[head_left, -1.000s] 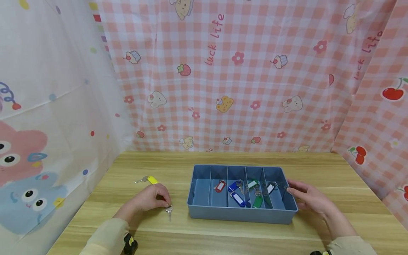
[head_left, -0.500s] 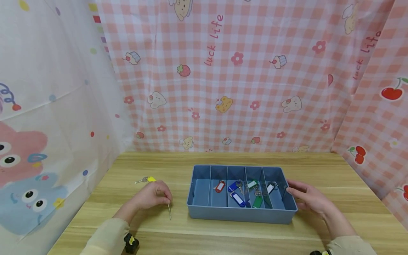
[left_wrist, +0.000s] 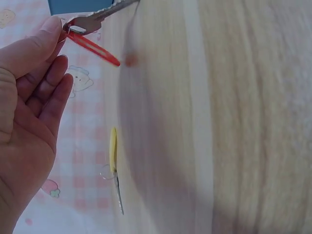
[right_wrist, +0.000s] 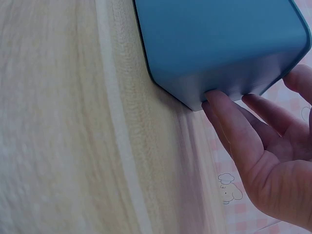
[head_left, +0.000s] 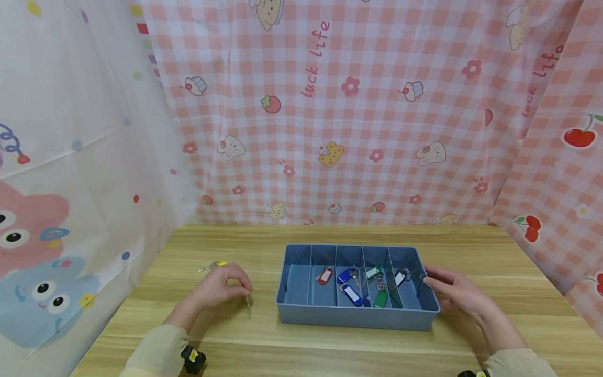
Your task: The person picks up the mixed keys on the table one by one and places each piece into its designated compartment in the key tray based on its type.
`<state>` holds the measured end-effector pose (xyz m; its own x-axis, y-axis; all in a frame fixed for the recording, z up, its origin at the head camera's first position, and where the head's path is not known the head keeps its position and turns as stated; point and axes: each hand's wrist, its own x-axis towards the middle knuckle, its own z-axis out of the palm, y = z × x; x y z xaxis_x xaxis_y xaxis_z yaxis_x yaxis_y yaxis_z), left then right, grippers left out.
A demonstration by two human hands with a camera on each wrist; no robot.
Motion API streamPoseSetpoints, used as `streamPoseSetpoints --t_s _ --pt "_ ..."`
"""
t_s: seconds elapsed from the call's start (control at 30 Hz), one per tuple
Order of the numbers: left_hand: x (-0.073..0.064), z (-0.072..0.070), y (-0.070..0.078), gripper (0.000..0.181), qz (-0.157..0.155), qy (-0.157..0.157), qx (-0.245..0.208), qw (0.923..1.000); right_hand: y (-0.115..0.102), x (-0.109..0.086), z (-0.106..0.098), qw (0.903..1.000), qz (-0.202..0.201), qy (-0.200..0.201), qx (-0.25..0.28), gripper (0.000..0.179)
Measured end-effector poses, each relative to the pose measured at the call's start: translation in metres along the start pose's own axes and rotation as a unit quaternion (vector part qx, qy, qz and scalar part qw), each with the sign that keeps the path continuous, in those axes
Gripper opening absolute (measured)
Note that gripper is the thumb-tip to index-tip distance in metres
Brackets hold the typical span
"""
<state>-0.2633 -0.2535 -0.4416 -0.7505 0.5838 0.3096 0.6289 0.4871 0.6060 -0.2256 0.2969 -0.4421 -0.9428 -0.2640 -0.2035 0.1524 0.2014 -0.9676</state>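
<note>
My left hand [head_left: 225, 284], left of the box, pinches the ring of a key [left_wrist: 92, 22] between thumb and fingertips. A red key tag [left_wrist: 95, 47] on that ring hangs edge-on over the wood in the left wrist view. Behind this hand lies another key with a yellow tag [left_wrist: 113, 148], partly covered by the hand in the head view. My right hand [head_left: 457, 293] rests its fingertips against the right end of a blue divided box [head_left: 358, 317], fingers mostly straight and thumb at the rim.
Inside the box, thin dividers separate a red tag [head_left: 325, 275], blue tags [head_left: 351, 295], green tags [head_left: 381, 298] and a black-edged tag [head_left: 400, 278], some with keys showing. The leftmost compartment [head_left: 298, 283] shows its bare floor. Patterned cloth [head_left: 348, 120] hangs behind the wooden table [head_left: 330, 351].
My left hand has shifted slightly left and back, and its key has turned from flat-facing to edge-on. More of the yellow tag is now covered. The right hand and box stay put.
</note>
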Motion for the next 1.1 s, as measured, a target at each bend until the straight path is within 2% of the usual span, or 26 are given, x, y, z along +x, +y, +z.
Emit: streamPoseSetpoints --t_s 0.17,0.4,0.6,0.83,0.97,1.1 --pt "0.001 -0.001 0.001 0.008 -0.002 0.009 0.012 0.9999 0.0 0.0 0.0 1.0 -0.003 0.002 0.0 0.072" --pt "0.003 -0.002 0.0 0.009 0.015 0.037 0.013 0.9991 0.001 0.0 -0.001 0.9999 -0.006 -0.002 -0.007 0.07" --pt "0.005 -0.003 0.001 0.011 -0.002 0.061 0.008 0.9981 0.002 0.0 -0.002 0.9999 -0.006 -0.003 -0.012 0.069" --pt "0.007 -0.005 0.007 0.005 -0.026 0.062 0.01 0.9977 0.001 0.0 -0.001 0.9999 -0.003 -0.003 -0.009 0.07" --pt "0.009 -0.004 0.01 0.005 -0.033 0.066 0.015 0.9972 0.0 0.0 -0.001 1.0 0.001 0.002 -0.009 0.07" --pt "0.013 -0.004 0.013 0.007 -0.025 0.079 0.014 0.9965 0.0 0.0 0.0 1.0 0.005 0.005 -0.006 0.07"
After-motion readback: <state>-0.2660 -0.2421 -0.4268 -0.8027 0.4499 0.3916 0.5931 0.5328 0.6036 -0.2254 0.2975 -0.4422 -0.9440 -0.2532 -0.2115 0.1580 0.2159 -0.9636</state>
